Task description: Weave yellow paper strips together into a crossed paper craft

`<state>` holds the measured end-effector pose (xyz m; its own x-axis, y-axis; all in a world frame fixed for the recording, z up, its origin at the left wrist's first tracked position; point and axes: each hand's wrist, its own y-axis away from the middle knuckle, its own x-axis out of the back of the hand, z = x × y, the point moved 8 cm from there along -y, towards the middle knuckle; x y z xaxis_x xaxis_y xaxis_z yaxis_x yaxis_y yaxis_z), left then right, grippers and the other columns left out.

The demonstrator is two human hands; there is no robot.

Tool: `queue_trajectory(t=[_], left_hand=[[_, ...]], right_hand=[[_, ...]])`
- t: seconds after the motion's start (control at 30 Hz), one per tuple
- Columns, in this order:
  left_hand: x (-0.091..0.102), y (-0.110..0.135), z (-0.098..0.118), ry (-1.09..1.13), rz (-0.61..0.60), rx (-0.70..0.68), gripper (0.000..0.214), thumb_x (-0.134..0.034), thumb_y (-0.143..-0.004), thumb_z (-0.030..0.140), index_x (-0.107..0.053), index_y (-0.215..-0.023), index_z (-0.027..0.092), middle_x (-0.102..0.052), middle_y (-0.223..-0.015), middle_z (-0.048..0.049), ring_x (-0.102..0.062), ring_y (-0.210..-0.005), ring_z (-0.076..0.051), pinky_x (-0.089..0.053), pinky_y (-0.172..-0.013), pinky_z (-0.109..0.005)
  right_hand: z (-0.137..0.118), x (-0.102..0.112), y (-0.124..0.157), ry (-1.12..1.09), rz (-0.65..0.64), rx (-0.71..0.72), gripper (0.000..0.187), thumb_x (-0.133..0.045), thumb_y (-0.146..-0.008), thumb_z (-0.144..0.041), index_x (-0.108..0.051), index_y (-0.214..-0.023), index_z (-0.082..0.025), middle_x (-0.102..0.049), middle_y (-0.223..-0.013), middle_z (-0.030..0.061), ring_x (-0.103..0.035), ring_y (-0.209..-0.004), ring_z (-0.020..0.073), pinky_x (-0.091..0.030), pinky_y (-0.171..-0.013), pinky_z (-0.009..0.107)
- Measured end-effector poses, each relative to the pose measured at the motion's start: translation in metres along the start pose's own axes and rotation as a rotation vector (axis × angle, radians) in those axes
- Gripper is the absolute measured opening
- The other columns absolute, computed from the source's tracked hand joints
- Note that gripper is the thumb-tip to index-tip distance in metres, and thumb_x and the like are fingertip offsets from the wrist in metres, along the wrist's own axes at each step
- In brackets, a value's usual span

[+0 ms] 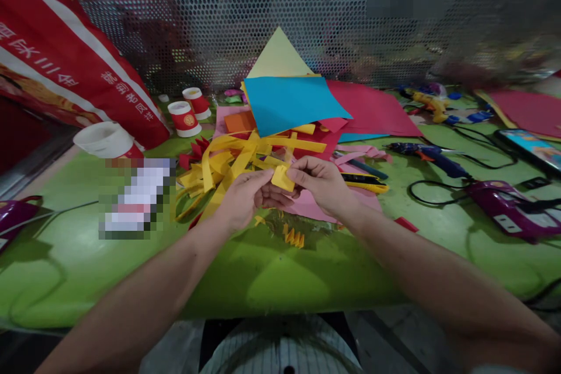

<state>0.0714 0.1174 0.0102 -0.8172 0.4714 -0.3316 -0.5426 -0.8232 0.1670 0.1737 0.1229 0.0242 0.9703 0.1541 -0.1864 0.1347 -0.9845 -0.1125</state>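
Observation:
Both hands meet over the middle of the table, pinching one small piece of folded yellow paper (283, 177). My left hand (245, 198) grips its left side, thumb on top and fingers curled beneath. On the right, my right hand (319, 182) has thumb and forefinger closed on its edge. A yellow strip sticks up behind the fold. Just beyond my left hand lies a heap of yellow paper strips (239, 155). Below the hands, a zigzag-folded yellow piece (294, 237) rests on the green table (324, 280). Pink paper (363, 201) lies under my right hand.
Blue (293, 104) and red paper sheets (372, 108) lie at the back. A yellow-black utility knife (366, 182) is right of my hands, with a glue gun (427, 155) and a purple power strip (511, 207) farther right. Paper cups (184, 119) stand left, near a red bag (83, 52).

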Motion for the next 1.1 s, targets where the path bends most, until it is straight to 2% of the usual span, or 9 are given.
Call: queue_trajectory(t=[0.1,0.27,0.47,0.77,0.9,1.1], left_hand=[[0.002,0.000,0.000,-0.030,0.020,-0.029,0.033,-0.060,-0.075,0.043,-0.069,-0.082,0.011,-0.072,-0.072,-0.0110,-0.069,-0.067,-0.021,-0.053,-0.062,-0.030],[0.002,0.000,-0.003,-0.021,0.021,-0.004,0.044,-0.053,-0.077,0.052,-0.068,-0.074,0.010,-0.072,-0.072,-0.0138,-0.069,-0.068,-0.022,-0.054,-0.062,-0.032],[0.001,0.001,0.001,-0.025,0.020,-0.059,0.032,-0.064,-0.073,0.045,-0.067,-0.078,0.014,-0.072,-0.074,-0.0090,-0.069,-0.067,-0.019,-0.055,-0.065,-0.031],[0.003,0.002,0.006,-0.220,0.116,-0.095,0.030,-0.066,-0.071,0.044,-0.064,-0.071,0.014,-0.070,-0.067,-0.0059,-0.065,-0.059,-0.015,-0.052,-0.059,-0.027],[0.005,0.006,0.014,-0.436,0.161,-0.173,0.028,-0.058,-0.077,0.042,-0.060,-0.066,0.016,-0.067,-0.063,-0.0034,-0.063,-0.060,-0.015,-0.050,-0.060,-0.026],[-0.002,0.013,0.027,-0.911,0.171,-0.346,0.034,-0.043,-0.087,0.036,-0.051,-0.058,0.020,-0.057,-0.055,0.0002,-0.056,-0.056,-0.013,-0.040,-0.054,-0.024]], right_hand=[[0.002,0.000,0.000,0.000,0.012,0.000,0.033,-0.073,-0.063,-0.044,-0.056,-0.063,-0.016,-0.058,-0.051,-0.0042,-0.051,-0.042,0.0063,-0.046,-0.043,0.022],[0.005,0.001,-0.001,-0.018,0.033,-0.011,0.034,-0.073,-0.062,-0.045,-0.056,-0.064,-0.016,-0.058,-0.051,-0.0044,-0.051,-0.042,0.0064,-0.047,-0.043,0.023],[0.006,0.000,-0.001,-0.016,0.037,0.005,0.034,-0.072,-0.062,-0.047,-0.056,-0.064,-0.017,-0.057,-0.049,-0.0050,-0.051,-0.042,0.0067,-0.046,-0.042,0.022],[0.011,0.000,0.000,0.008,0.041,0.023,0.033,-0.072,-0.064,-0.046,-0.057,-0.065,-0.017,-0.057,-0.052,-0.0045,-0.051,-0.044,0.0065,-0.047,-0.045,0.023],[0.006,-0.002,0.002,0.064,0.010,0.036,0.031,-0.070,-0.066,-0.045,-0.057,-0.065,-0.016,-0.057,-0.052,-0.0038,-0.052,-0.045,0.0070,-0.047,-0.046,0.022],[-0.004,-0.004,0.006,0.339,-0.051,0.131,0.028,-0.065,-0.072,-0.044,-0.060,-0.076,-0.017,-0.057,-0.060,-0.0022,-0.052,-0.049,0.0076,-0.043,-0.047,0.022]])
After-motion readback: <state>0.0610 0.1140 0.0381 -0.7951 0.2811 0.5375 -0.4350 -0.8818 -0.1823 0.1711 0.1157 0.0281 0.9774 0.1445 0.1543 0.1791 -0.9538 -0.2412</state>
